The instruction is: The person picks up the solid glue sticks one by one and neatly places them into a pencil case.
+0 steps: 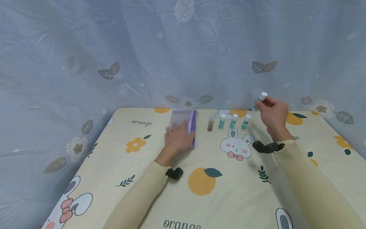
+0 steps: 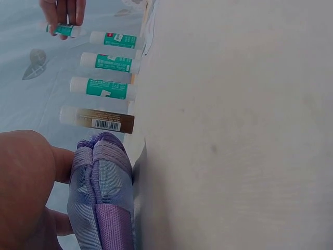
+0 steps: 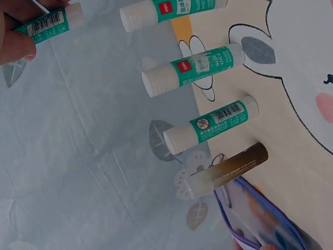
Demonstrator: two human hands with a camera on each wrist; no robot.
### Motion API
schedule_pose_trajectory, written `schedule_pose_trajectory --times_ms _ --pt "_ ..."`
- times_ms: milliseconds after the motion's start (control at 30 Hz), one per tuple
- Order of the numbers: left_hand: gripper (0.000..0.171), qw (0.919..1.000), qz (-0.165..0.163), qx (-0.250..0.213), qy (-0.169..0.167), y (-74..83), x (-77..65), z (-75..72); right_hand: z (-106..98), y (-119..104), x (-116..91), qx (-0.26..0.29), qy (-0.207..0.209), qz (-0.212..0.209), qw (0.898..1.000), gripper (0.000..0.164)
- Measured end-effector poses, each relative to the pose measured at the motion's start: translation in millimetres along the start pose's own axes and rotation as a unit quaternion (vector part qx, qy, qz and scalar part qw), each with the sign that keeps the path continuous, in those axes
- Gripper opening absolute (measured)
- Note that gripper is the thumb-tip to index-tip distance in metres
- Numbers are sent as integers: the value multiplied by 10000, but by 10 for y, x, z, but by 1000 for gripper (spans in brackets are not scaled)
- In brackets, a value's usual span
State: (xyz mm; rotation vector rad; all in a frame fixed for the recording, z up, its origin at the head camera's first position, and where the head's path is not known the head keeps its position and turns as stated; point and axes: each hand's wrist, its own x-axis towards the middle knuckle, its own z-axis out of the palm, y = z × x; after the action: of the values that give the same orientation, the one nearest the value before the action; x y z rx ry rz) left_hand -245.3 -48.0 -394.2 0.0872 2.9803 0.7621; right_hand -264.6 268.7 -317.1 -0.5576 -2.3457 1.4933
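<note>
Held glue stick: one, green with white cap [image 1: 260, 99]; raised and tilted at far right, right of the row.
Right hand [image 1: 274, 114]: pinches that stick between thumb and fingers.
Standing glue sticks [image 1: 233, 122]: three, green, upright in a row; "deli" and "GLUE STICK" legible.
Brown tube [image 1: 210, 124]: one, upright at row's left end; barcode visible.
Pouch [image 1: 179, 115]: one, purple-edged mesh, left of tube; contents cannot be told.
Left hand [image 1: 178, 137]: fingers spread, resting on pouch.
Tablecloth [image 1: 160, 130]: printed "orange", twice legible.
</note>
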Motion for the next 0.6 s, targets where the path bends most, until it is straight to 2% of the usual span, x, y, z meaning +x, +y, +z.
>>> schedule_pose_trajectory --times_ms 600 --pt "70 10000 19 -21 6 -7 2 2 173 -146 -93 385 120 -261 9988 51"
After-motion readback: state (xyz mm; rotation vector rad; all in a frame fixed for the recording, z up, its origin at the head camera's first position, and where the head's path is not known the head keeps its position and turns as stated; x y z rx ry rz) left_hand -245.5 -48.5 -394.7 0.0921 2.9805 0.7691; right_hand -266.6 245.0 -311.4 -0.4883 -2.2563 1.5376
